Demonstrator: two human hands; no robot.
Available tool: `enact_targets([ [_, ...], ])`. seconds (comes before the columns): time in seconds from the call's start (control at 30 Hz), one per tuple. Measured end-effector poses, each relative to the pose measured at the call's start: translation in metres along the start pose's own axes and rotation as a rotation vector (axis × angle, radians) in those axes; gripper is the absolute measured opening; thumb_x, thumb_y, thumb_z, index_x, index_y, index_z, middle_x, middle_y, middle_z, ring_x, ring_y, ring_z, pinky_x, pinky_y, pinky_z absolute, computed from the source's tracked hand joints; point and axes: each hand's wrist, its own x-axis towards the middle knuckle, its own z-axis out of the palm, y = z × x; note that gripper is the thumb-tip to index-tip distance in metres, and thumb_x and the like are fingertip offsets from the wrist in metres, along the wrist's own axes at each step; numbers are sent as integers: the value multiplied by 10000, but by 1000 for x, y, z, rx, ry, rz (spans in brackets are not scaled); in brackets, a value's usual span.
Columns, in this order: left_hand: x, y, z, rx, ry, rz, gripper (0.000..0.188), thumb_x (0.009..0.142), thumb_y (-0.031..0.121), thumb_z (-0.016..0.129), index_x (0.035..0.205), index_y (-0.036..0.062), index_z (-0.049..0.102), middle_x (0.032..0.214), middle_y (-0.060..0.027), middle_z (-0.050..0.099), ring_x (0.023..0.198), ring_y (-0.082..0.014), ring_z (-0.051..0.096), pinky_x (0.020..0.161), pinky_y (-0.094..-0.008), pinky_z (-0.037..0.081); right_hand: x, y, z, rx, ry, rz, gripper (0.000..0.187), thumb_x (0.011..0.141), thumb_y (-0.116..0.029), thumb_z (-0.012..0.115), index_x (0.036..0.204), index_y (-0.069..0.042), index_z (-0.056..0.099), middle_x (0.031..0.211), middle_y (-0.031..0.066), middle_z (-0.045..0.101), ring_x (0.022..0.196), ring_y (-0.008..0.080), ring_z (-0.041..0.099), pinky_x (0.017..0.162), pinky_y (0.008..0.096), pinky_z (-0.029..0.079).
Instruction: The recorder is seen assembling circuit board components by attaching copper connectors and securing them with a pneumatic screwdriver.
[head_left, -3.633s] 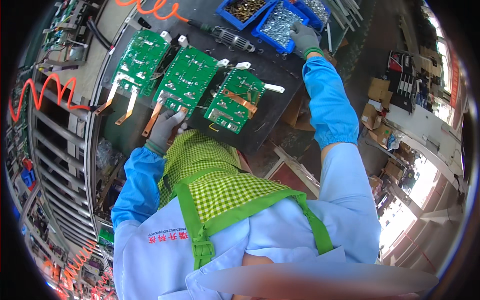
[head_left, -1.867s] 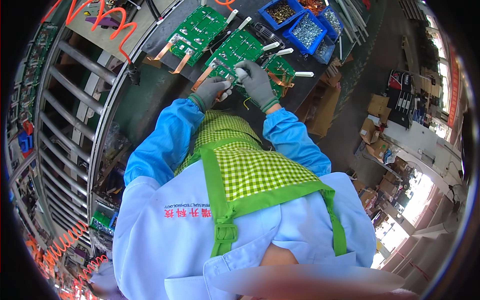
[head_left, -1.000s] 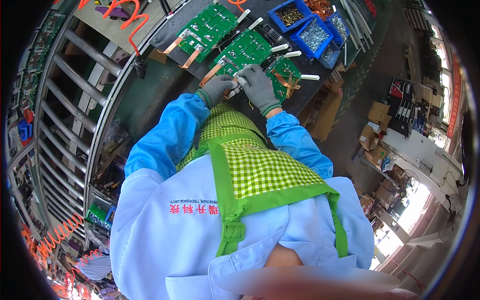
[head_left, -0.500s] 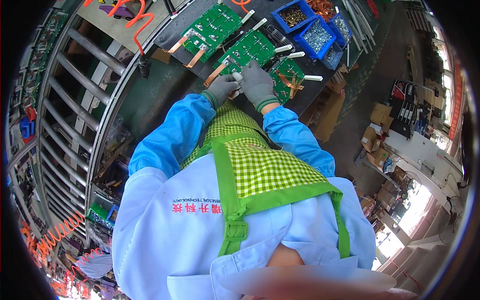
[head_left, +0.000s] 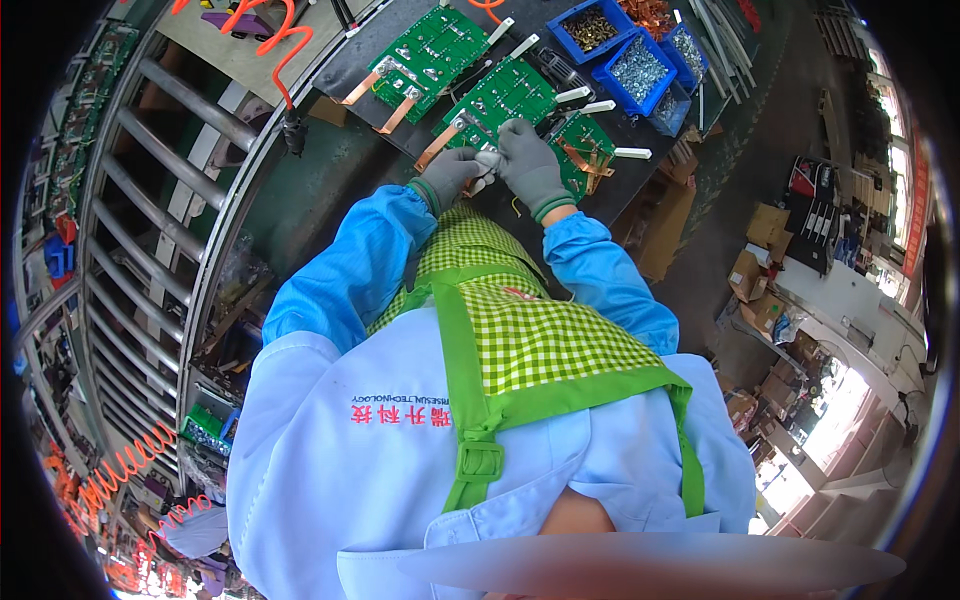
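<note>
The right hand [head_left: 530, 165] has moved from the blue bins [head_left: 618, 98] to the near edge of the middle board [head_left: 510, 95], where it meets the left hand [head_left: 450, 178], which was already there. The dark bench [head_left: 350, 68] holds everything within reach. On it, three green circuit boards lie in a slanting row: the left board [head_left: 430, 60], the middle board, partly covered by the hands, and the right board [head_left: 590, 130], just beyond the right hand. The bins stand together at the bench's far right, with brass-coloured and silver pieces inside. Both hands wear grey gloves, and their fingertips come together over the middle board's near edge; I cannot tell whether either grip is clamped on anything. One copper strip [head_left: 437, 145] sticks out from that board just beside the left hand. White posts, such as the white post [head_left: 573, 94] at the middle board's right, jut from the boards' far and right edges.
</note>
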Motion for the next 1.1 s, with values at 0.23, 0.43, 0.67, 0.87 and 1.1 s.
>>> enact_targets([
  [0.23, -5, 0, -3, -33, -20, 9, 240, 836, 69, 530, 1043, -51, 536, 935, -125, 591, 792, -160, 606, 555, -200, 505, -15, -1, -8, 143, 110, -107, 249, 790, -302, 616, 909, -84, 593, 1070, 76, 531, 799, 287, 600, 677, 381, 496],
  [0.43, -11, -7, -11, -171, -88, -19, 301, 858, 159, 549, 1098, -20, 514, 978, -113, 585, 823, -168, 604, 618, -231, 526, -32, -13, -43, 129, 124, -22, 220, 775, -291, 642, 805, -74, 622, 1040, 77, 557, 853, 248, 596, 691, 352, 497],
  [0.67, -29, -54, -53, -298, 84, -195, 339, 911, 137, 430, 1177, -74, 430, 1054, -193, 563, 905, -269, 602, 780, -299, 533, -58, 32, -110, -20, 451, 140, 190, 759, -216, 648, 884, -83, 599, 980, 85, 570, 825, 248, 599, 697, 341, 491],
  [0.87, -22, -53, -7, -67, -112, -184, 272, 935, 142, 427, 1157, -13, 446, 1022, -190, 581, 798, -193, 615, 600, -222, 497, -29, 67, -134, -14, 108, 141, 185, 781, -203, 612, 926, -88, 624, 969, 86, 574, 815, 267, 597, 705, 353, 488],
  [1.1, 0, -62, 12, 189, -176, -39, 315, 937, 283, 443, 1125, 39, 508, 914, -80, 623, 639, -104, 564, 542, -207, 449, 15, 31, -142, -480, -572, 269, 281, 757, -278, 618, 988, -119, 624, 934, 125, 620, 900, 317, 592, 743, 419, 474],
])
